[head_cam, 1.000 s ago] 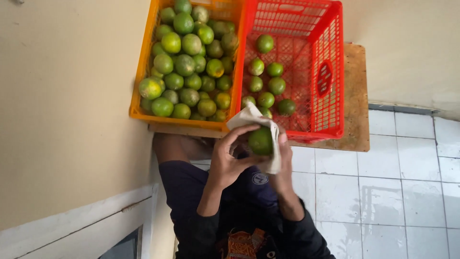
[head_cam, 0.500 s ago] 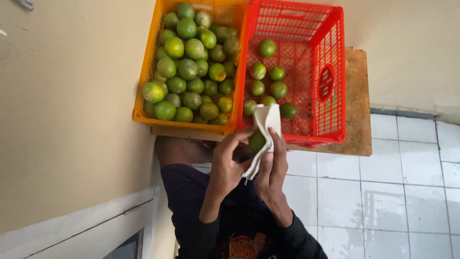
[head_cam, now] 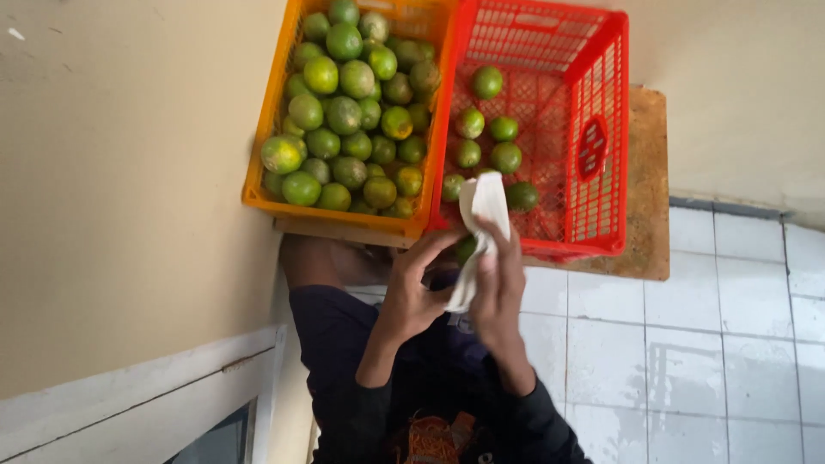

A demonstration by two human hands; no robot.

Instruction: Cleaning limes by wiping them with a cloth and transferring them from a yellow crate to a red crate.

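Looking down, we've got white floor tiles (head_cam: 730, 344) on the right, a plain beige wall (head_cam: 120, 189) on the left with a pale frame (head_cam: 129, 404) at the bottom corner, and a worn wooden board (head_cam: 649, 198) under the two crates. The orange crate (head_cam: 262, 167) on the left is piled with green citrus fruits (head_cam: 352, 112), some going yellow. The red crate (head_cam: 606, 86) touches it side by side and holds only a handful of fruits (head_cam: 485, 129) on its mesh floor; there's a small oval red mark moulded into its side wall, can't make out more than that.

Our left hand (head_cam: 412, 296) and right hand (head_cam: 498, 288) are both curled shut around a white cloth (head_cam: 481, 223), and we can just see a green fruit (head_cam: 466, 249) pinched between them, mostly wrapped, right at the near rim of the red crate.

Compared to a second ago the fruit was sitting out in plain view on the cloth; now the cloth has folded up over it and sticks upward
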